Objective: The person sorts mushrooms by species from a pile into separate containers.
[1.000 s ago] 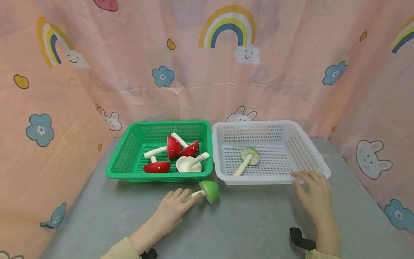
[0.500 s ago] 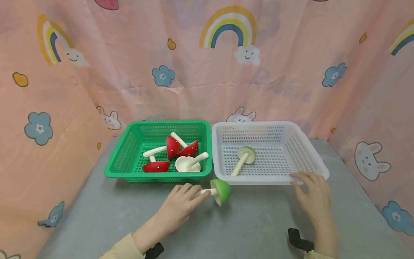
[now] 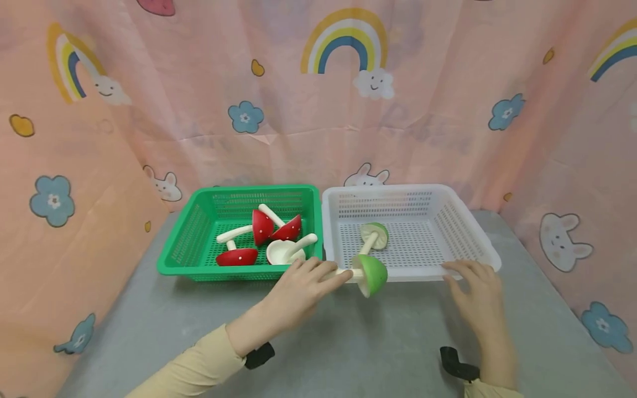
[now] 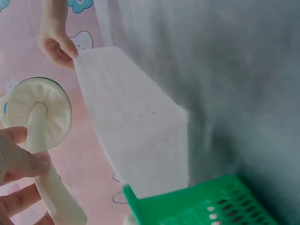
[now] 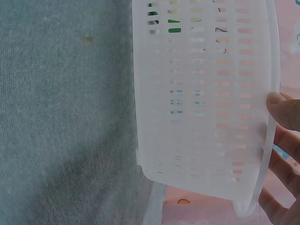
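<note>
My left hand (image 3: 303,290) pinches the pale stem of a toy mushroom with a green cap (image 3: 373,275), raised just in front of the white basket's near rim. In the left wrist view, the underside of that mushroom (image 4: 40,110) faces the camera, stem between thumb and fingers. The right hand (image 3: 478,296) grips the near rim of the white basket (image 3: 423,275) near its right corner; in the right wrist view its thumb (image 5: 285,111) lies against the rim. Inside the white basket rests another green-capped mushroom (image 3: 375,236), its stem end partly hidden by the held one.
A green basket (image 3: 199,270) stands beside the white one on the left, with several red-capped mushrooms (image 3: 262,226) in it. Both baskets sit on a grey table (image 3: 378,348), and a pink printed curtain (image 3: 293,155) hangs close behind them.
The left hand has carried the green-capped mushroom rightward and up, from in front of the gap between the baskets to the white basket's near rim. The right hand keeps its grip there.
</note>
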Tool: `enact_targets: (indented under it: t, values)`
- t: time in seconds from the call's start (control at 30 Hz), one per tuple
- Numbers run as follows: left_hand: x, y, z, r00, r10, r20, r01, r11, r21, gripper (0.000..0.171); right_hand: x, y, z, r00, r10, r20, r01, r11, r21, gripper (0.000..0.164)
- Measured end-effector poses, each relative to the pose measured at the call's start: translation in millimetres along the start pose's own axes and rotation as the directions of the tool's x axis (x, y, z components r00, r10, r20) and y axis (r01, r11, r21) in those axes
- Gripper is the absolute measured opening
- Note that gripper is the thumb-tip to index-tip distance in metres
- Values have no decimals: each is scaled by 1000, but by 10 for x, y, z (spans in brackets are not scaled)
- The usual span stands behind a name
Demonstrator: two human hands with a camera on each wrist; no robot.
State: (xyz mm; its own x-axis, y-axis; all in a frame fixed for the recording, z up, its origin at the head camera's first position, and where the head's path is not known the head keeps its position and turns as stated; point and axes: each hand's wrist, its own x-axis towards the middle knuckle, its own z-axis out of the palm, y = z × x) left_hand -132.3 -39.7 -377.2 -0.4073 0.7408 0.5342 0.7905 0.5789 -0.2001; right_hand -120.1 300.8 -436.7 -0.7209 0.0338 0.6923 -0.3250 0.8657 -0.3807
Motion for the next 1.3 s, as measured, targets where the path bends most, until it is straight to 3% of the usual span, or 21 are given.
enact_targets:
  t: [0.13, 0.37, 0.6, 0.7, 0.87, 1.0, 1.13, 1.3]
  values:
    - [181, -13, 35, 999, 15, 40, -14, 999, -29, 48, 5, -5, 3, 1000, 12, 11, -12, 1000, -9, 26]
    - [483, -26, 110, 975, -5, 223, 31, 993, -112, 53, 5, -6, -4, 999, 36, 23, -36, 999, -17, 25]
    - [745, -104, 259, 960, 18, 278, 38, 980, -196, 48, -7, 1, 1, 1000, 22, 20, -22, 1000, -13, 26]
    - [855, -142, 301, 945, 33, 324, 49, 969, -242, 47, -6, -2, 3, 1000, 9, 15, -9, 1000, -4, 26]
    - [1036, -193, 395, 914, 20, 405, 137, 925, -354, 45, -2, 10, 3, 1000, 20, 21, -20, 1000, -8, 26]
    - [1131, -206, 528, 874, 6, 486, 209, 898, -387, 49, 0, 9, -4, 999, 30, 33, -30, 999, -11, 25]
    - [1216, -193, 628, 842, 10, 539, 244, 885, -397, 51, -4, -4, -12, 998, 45, 44, -44, 999, -19, 26]
    - [1295, -171, 737, 819, 25, 573, 252, 882, -399, 53, -2, -21, -22, 997, 52, 50, -50, 998, -34, 27]
